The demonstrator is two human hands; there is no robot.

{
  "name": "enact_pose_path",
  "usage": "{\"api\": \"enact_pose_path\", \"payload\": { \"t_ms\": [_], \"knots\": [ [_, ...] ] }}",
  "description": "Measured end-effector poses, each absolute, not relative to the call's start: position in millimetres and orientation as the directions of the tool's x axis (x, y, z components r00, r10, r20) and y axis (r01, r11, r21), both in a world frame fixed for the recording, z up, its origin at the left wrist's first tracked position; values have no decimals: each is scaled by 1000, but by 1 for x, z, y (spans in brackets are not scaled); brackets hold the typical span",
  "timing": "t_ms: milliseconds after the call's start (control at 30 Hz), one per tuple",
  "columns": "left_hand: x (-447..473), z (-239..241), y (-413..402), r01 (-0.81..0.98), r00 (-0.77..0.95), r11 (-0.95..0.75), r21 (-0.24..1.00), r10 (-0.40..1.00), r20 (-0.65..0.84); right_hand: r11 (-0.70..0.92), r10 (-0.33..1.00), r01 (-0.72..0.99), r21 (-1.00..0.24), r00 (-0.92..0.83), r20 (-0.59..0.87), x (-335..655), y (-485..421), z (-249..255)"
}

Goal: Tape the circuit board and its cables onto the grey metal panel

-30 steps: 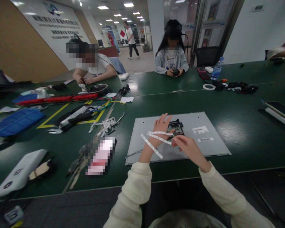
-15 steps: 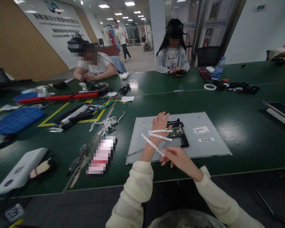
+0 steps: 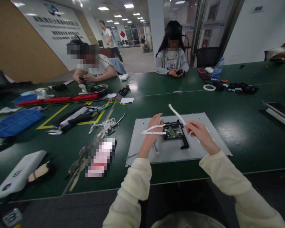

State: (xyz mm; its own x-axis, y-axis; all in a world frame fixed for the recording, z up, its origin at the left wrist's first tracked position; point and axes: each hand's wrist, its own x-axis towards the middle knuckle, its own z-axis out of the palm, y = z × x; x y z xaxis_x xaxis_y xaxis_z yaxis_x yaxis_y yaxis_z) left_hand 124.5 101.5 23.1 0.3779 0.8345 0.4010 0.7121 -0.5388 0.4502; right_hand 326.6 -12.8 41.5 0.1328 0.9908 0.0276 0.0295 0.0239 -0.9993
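Note:
My right hand (image 3: 199, 132) is closed on one end of a white tape strip (image 3: 176, 113), which sticks up and to the left from the fingertips. My left hand (image 3: 151, 138) is over the left part of a flat grey panel (image 3: 139, 147), its fingers stretched out. Across the back of that hand lie two more white strips (image 3: 154, 133). Between my hands, a green circuit board (image 3: 174, 133) sits in a black frame (image 3: 185, 141) on the panel. A short pale strip or cable (image 3: 155, 148) shows beside my left wrist.
A phone (image 3: 101, 158) and a heap of white strips (image 3: 108, 125) are to the left. Farther left are a blue tray (image 3: 16, 122) and a white power bank (image 3: 20, 174). A tape roll (image 3: 209, 87) and water bottle (image 3: 218, 69) stand toward the back. Two people sit across the table.
My right hand has moved right and up, taking one strip off my left hand or wrist. The left hand has turned, uncovering the circuit board. In the background a walking person has moved left.

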Motion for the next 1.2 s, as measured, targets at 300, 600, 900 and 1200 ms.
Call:
{"api": "enact_pose_path", "payload": {
  "t_ms": [300,600,900,1200],
  "knots": [
    [170,6,90,799,381,-482,359,868,319,-100,964,289,-952,265,-22,344,33,-21],
    [174,-15,92,838,456,-493,234,868,195,-71,965,454,-888,258,55,345,33,-21],
    [174,-15,92,804,548,-568,174,822,154,-104,957,644,-758,271,99,339,34,-25],
    [174,-24,95,803,543,-558,212,830,129,-186,960,886,-424,257,115,331,26,-19]
  ]
}}
